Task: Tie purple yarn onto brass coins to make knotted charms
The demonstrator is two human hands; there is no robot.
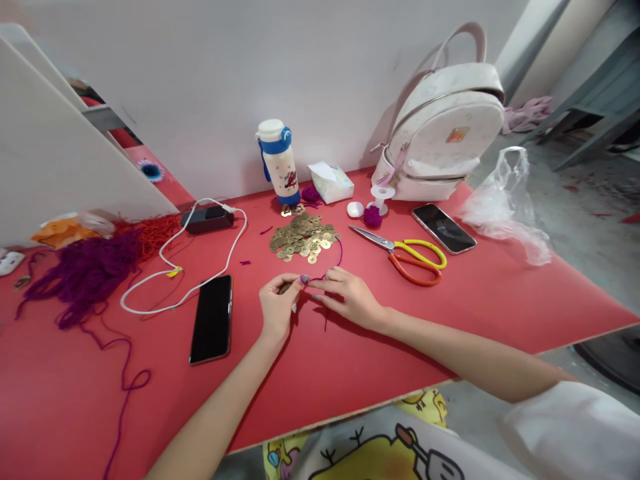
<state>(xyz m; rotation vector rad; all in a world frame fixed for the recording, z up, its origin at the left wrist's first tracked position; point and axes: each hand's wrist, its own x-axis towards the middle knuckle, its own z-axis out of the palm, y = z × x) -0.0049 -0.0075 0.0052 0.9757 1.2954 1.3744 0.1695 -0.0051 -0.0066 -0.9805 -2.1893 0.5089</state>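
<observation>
My left hand (278, 305) is closed in a pinch above the red table, with the edge of a brass-coloured coin (285, 288) showing between its fingers. A purple yarn strand (341, 252) runs from the left fingertips to my right hand (353, 299), whose fingers hold it and whose thumb sits a little apart. One yarn end hangs below the right fingers. Just beyond both hands lies a loose pile of brass-coloured coins (303, 235), some with holes in the middle. Scissors (400, 252) with yellow and orange handles rest right of the pile, blades slightly apart.
Phones (211, 320) (444, 228) lie on both sides. A white cable (173, 310) loops from a black box (207, 219). Purple yarn (95, 267) heaps at left. Behind the coins stand a bottle (280, 163), a tissue pack (334, 187), a spool (383, 195) and a white backpack (440, 133).
</observation>
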